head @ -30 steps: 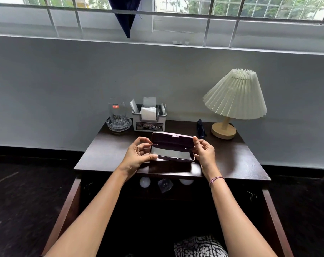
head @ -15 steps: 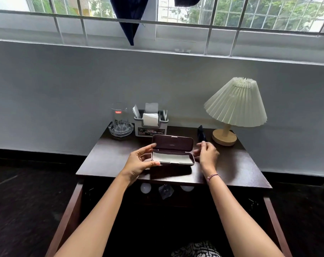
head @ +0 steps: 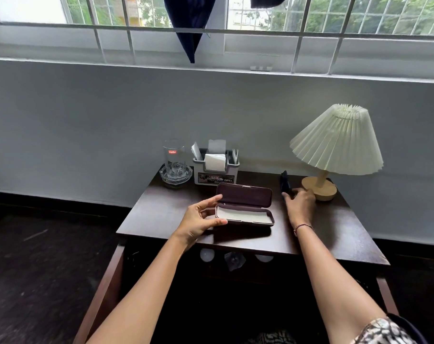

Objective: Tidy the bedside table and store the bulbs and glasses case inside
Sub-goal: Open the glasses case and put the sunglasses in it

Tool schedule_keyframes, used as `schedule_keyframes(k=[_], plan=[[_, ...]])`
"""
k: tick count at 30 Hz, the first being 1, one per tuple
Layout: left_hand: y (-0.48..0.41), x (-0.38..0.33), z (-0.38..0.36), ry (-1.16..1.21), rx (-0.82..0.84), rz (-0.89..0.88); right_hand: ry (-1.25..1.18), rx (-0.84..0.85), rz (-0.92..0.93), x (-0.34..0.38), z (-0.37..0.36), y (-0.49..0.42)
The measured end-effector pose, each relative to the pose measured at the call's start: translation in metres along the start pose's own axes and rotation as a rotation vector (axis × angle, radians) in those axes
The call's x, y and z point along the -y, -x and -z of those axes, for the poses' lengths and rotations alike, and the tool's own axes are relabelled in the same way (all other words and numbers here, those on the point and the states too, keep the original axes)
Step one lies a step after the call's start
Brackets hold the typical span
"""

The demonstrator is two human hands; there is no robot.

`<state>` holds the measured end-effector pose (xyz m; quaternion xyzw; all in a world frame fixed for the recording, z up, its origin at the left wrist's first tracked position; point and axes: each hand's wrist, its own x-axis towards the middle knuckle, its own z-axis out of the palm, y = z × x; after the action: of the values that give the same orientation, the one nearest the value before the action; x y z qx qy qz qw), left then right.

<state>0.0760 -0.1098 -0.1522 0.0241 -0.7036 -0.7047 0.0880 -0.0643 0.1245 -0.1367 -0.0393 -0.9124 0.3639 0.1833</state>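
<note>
Glasses case point(head: 244, 207) is lying on the worktop point(head: 161, 209), left of the lamp point(head: 335, 142) and well apart from its base. Its long axis is running side to side, one end pointing roughly toward the lamp. The lid is standing up along the far edge and showing a dark purple-brown shell. The tray is showing a pale lining with nothing in it. Left hand point(head: 198, 219) is bracketing the case end farther from the lamp, with the fingers spread wide and the thumb touching the front corner, not clamped. Right hand point(head: 300, 204) is reaching palm down toward the lamp base, fingers stretched out. Its fingertips are touching a small dark object point(head: 285, 182) just left of that base, possibly folded glasses; I cannot tell. Judgement: the right hand is nearer this object and would be carrying it away from the lamp into the tray.
</note>
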Motion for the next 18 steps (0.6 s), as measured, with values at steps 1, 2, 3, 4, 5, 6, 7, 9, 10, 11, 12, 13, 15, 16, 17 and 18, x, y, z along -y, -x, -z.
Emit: schedule_keyframes(k=[1, 2, 3, 4, 5, 6, 7, 9, 10, 11, 12, 13, 15, 16, 17, 18], plan=[[-0.0001, -0.0003, -0.0003, -0.003, -0.001, 0.003, -0.009, -0.005, -0.012, -0.0007, -0.0004, -0.0015], [-0.0001, -0.0004, -0.0006, -0.004, -0.003, 0.005, -0.028, -0.012, -0.029, -0.0017, -0.0006, -0.0029], [-0.0003, -0.0002, -0.0010, -0.002, -0.007, 0.007, -0.049, -0.022, -0.041, -0.0033, -0.0005, -0.0040], [-0.0001, -0.0001, -0.0013, 0.001, -0.010, 0.007, -0.066, -0.033, -0.046, -0.0046, -0.0006, -0.0045], [0.0001, -0.0002, -0.0015, 0.001, -0.014, 0.007, -0.078, -0.042, -0.048, -0.0058, -0.0008, -0.0045], [0.0003, -0.0005, -0.0018, -0.002, -0.016, 0.007, -0.087, -0.047, -0.049, -0.0065, -0.0009, -0.0045], [0.0004, -0.0008, -0.0021, -0.006, -0.017, 0.008, -0.093, -0.048, -0.050, -0.0069, -0.0010, -0.0043], [0.0007, -0.0014, -0.0026, -0.013, -0.017, 0.010, -0.109, -0.054, -0.057, -0.0057, -0.0013, -0.0044], [0.0012, -0.0018, -0.0029, -0.017, -0.018, 0.011, -0.121, -0.059, -0.063, -0.0044, -0.0013, -0.0047], [0.0014, -0.0022, -0.0033, -0.019, -0.019, 0.012, -0.132, -0.065, -0.070, -0.0029, -0.0014, -0.0053], [0.0018, -0.0024, -0.0037, -0.020, -0.019, 0.011, -0.139, -0.069, -0.076, -0.0017, -0.0017, -0.0058], [0.0021, -0.0027, -0.0038, -0.022, -0.020, 0.010, -0.142, -0.071, -0.083, -0.0010, -0.0019, -0.0063], [0.0023, -0.0033, -0.0038, -0.021, -0.020, 0.007, -0.145, -0.073, -0.095, -0.0007, -0.0028, -0.0069], [0.0020, -0.0038, -0.0038, -0.018, -0.018, 0.007, -0.145, -0.075, -0.097, -0.0007, -0.0029, -0.0070], [0.0017, -0.0041, -0.0039, -0.017, -0.016, 0.007, -0.145, -0.077, -0.097, -0.0008, -0.0029, -0.0071], [0.0015, -0.0043, -0.0039, -0.017, -0.016, 0.007, -0.143, -0.079, -0.097, -0.0009, -0.0026, -0.0072]])
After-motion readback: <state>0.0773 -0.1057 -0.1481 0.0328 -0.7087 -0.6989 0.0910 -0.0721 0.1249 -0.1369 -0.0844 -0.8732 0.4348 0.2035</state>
